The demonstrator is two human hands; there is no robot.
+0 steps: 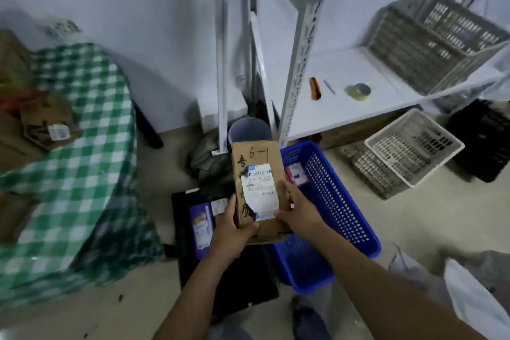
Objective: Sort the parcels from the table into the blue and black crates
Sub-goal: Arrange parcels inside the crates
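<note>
Left hand and right hand both grip a labelled cardboard parcel above the black crate and blue crate.

The desk, draped in green checks, carries brown parcels. On the floor stand a blue crate, a black crate and a white basket.

1 blue crate, 1 held parcel.
</note>
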